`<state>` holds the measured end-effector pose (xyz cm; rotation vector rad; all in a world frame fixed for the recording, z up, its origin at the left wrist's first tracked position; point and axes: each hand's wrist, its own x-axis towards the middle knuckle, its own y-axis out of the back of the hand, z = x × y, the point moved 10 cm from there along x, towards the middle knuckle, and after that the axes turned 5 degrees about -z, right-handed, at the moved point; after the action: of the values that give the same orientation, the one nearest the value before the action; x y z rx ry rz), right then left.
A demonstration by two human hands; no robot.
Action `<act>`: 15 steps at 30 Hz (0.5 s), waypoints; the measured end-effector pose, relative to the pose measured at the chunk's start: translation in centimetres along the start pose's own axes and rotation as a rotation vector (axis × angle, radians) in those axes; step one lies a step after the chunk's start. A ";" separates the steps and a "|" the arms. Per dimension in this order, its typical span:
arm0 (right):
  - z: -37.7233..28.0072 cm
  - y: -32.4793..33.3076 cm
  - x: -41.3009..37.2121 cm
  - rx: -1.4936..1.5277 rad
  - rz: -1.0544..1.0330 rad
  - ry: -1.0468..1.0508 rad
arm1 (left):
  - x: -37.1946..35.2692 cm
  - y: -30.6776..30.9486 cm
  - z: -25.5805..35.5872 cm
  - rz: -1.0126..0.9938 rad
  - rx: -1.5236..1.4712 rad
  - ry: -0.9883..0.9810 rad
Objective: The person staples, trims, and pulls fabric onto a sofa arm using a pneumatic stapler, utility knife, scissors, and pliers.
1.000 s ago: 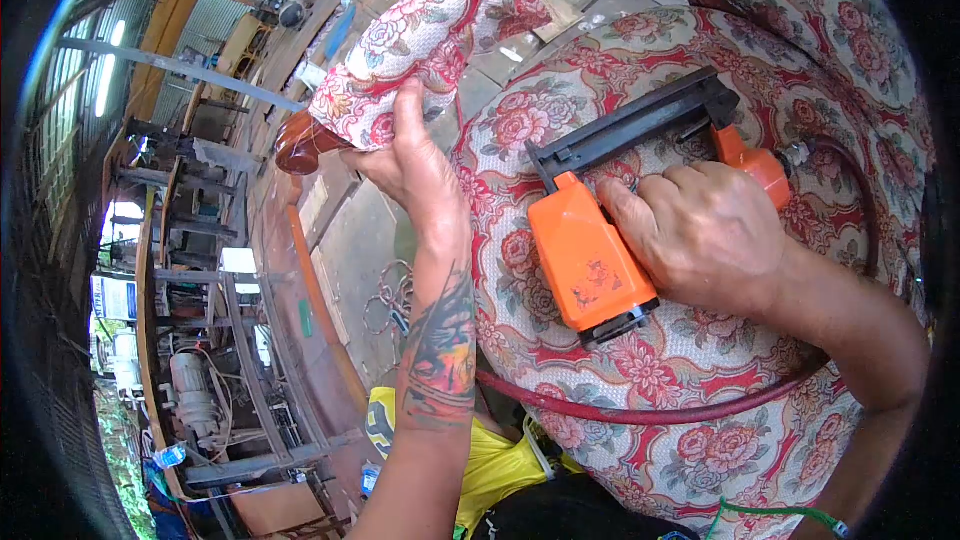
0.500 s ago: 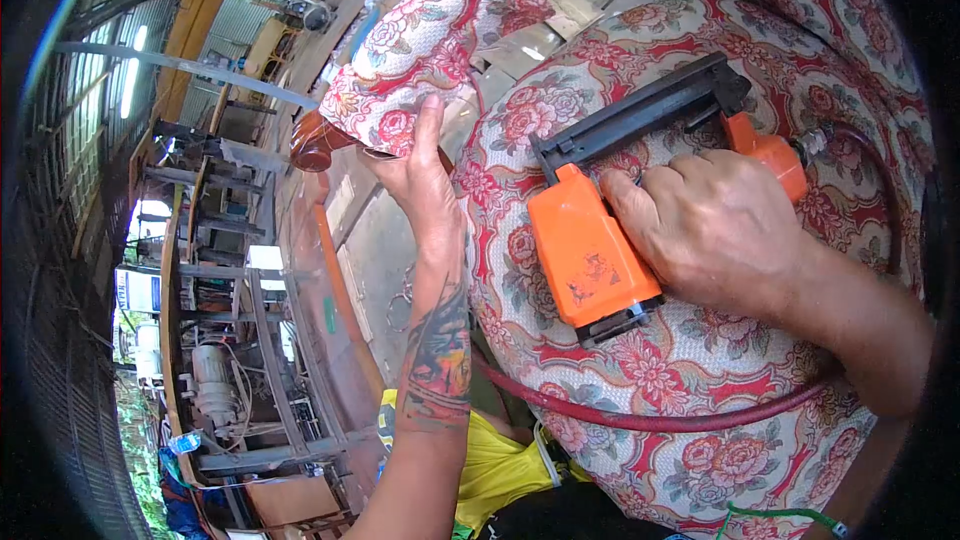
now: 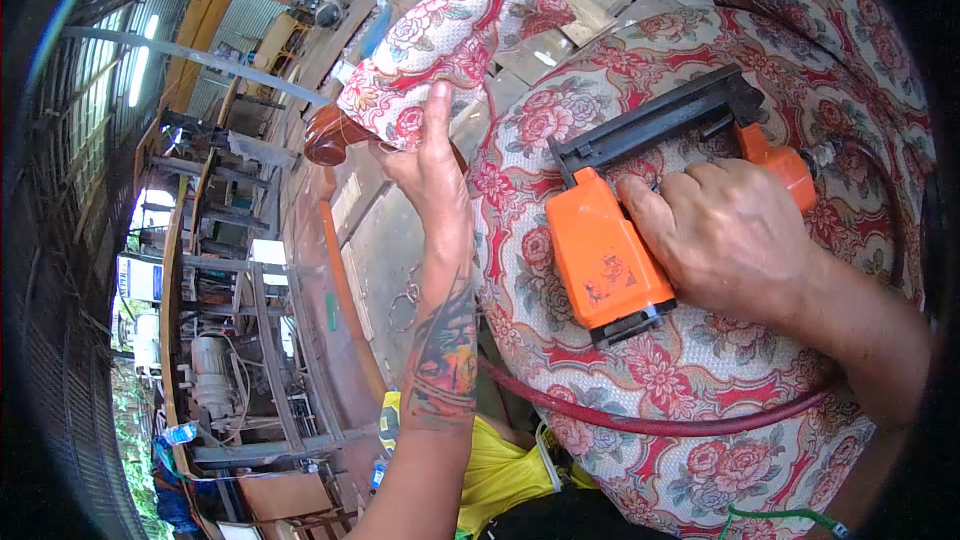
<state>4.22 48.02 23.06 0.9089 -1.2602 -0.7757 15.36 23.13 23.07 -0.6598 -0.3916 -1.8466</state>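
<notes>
My right hand (image 3: 725, 230) is wrapped round the handle of an orange and black air staple gun (image 3: 608, 250), which lies over the floral seat cushion (image 3: 690, 370). A red air hose (image 3: 640, 425) runs from the gun's rear fitting and curves across the cushion. My left hand (image 3: 430, 165) grips the floral-covered armrest (image 3: 425, 70) of the chair, thumb laid on the fabric and fingers underneath, mostly hidden. Beyond the hand, the armrest ends in a varnished brown wooden scroll (image 3: 328, 135).
A floral backrest (image 3: 850, 10) rises at the upper right. On the left stand a metal rack (image 3: 270, 340) and a grey motor (image 3: 212, 380). Yellow cloth (image 3: 495, 465) shows at the bottom, and a green cord (image 3: 780, 515) lies at the cushion's lower edge.
The whole view has shifted slightly, so most things sit a little further right. More of the wooden scroll shows beside my left hand. Both hands keep their holds.
</notes>
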 end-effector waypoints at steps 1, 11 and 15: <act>0.0 0.0 0.0 0.011 0.002 -0.006 | -0.1 0.3 -0.1 0.008 0.055 -0.008; 0.1 -0.1 -0.2 0.022 0.011 -0.016 | -0.3 -0.1 -0.3 -0.017 0.062 0.001; 0.0 -0.2 0.0 0.029 -0.015 -0.013 | 0.0 0.3 0.0 0.004 0.059 -0.039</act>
<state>4.17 47.94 22.84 0.9388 -1.2803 -0.7788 15.58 22.99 23.07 -0.6564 -0.4683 -1.8135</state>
